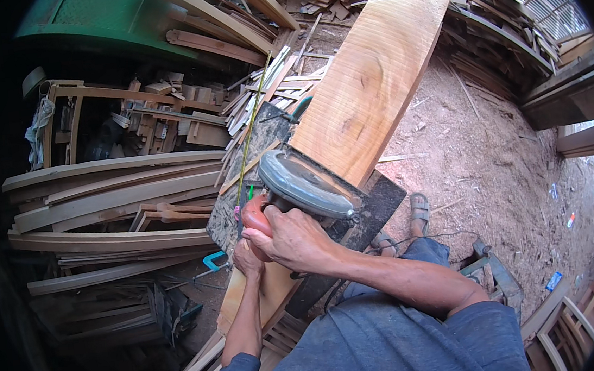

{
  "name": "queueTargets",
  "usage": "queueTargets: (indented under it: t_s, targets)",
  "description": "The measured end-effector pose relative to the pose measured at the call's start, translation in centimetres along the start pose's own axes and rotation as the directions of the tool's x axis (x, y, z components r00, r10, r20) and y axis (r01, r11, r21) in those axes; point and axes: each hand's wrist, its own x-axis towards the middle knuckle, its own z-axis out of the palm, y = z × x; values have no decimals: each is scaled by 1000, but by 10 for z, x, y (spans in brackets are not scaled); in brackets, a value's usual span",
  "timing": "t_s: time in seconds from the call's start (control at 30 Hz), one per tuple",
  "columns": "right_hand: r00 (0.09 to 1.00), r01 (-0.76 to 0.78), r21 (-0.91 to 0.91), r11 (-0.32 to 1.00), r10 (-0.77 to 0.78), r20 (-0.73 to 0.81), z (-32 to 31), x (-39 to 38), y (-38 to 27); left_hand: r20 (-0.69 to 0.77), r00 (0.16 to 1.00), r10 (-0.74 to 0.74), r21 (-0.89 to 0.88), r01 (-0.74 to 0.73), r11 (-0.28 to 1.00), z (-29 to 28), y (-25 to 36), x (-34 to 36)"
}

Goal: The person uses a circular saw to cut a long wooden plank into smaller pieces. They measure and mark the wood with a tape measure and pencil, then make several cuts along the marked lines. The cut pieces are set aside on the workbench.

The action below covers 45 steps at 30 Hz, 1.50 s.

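Observation:
A power saw with a rounded grey guard [304, 183] sits across a wide wooden plank [372, 80]. The plank runs from the far right down past the saw, and its near end [268, 294] shows below my hands. My right hand [296, 236] is closed on the saw's orange-red handle [254, 221]. Just below it, my left hand [248, 258] is closed at the lower part of the same handle, its fingers partly hidden. A dark, dusty metal plate [386, 199] lies under the plank and saw. The blade is out of sight.
Long boards [114, 194] are stacked at the left, with thin offcuts [288, 80] beyond the saw. A yellow strip [253, 129] crosses the metal plate. A blue clamp [213, 261] is near my left hand. Sawdust covers the floor [479, 162]; a machine [492, 274] stands beside my right arm.

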Motion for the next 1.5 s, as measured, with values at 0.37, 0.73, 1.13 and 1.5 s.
queueTargets:
  t_s: [0.37, 0.73, 1.13, 1.5]
  targets:
    - [999, 36, -12, 999, -36, -30, 6, 19, 1, -60, 998, 31, -11, -32, 999, 12, -16, 8]
    - [996, 66, -1, 998, -66, -66, 13, 35, 1, -231, 972, 46, -193, -92, 977, 16, -15, 4]
    - [991, 86, -12, 996, -87, -100, 19, 58, -5, -306, 950, 56, -203, -123, 971, 27, -27, 11]
    - [988, 107, -32, 994, -110, -109, 26, 85, -8, -173, 984, -38, -122, 17, 992, 31, -37, 16]
